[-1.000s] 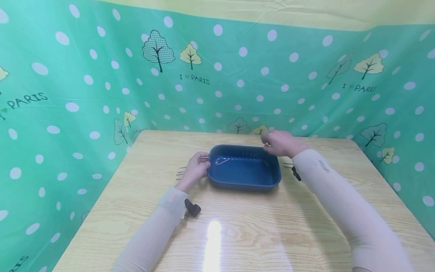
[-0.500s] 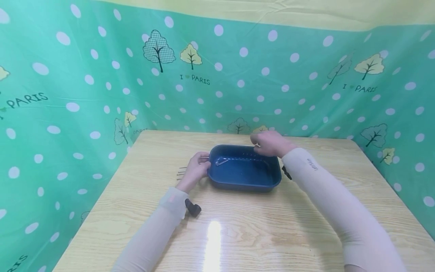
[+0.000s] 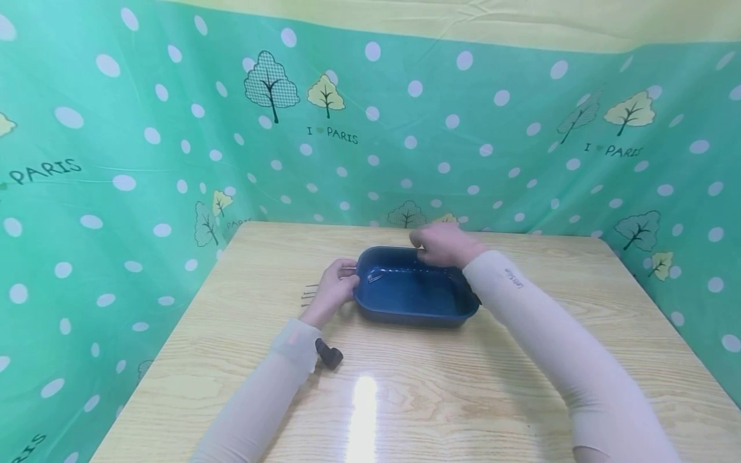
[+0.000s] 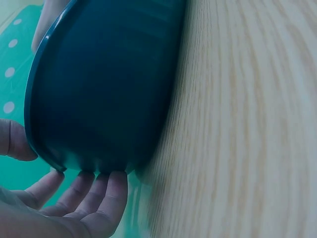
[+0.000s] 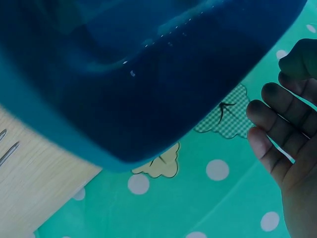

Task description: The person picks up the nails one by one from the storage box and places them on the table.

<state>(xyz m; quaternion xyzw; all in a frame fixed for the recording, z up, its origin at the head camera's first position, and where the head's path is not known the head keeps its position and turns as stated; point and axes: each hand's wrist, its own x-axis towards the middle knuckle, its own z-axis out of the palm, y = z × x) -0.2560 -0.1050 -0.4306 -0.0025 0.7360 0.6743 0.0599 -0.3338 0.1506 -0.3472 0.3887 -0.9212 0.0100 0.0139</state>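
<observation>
A deep blue rectangular plastic basin (image 3: 413, 296) stands on the table, with a few thin silver nails (image 3: 375, 278) lying inside its left end. My left hand (image 3: 334, 283) holds the basin's left end; in the left wrist view its fingertips (image 4: 117, 181) press the outer wall and the thumb is at the rim. Over the basin's back rim is my right hand (image 3: 442, 244), fingers bent and thumb close to the index finger. I cannot tell whether a nail is between them. To the left of the basin, several nails (image 3: 309, 294) lie in a row.
Two more nails (image 5: 9, 152) lie on the table beside the basin's right end. The wooden table (image 3: 417, 392) runs back to a green dotted cloth (image 3: 370, 148), which also hangs along both sides.
My right hand has moved left along the basin's back rim, from its right corner toward the middle. My left hand and the basin have stayed in place.
</observation>
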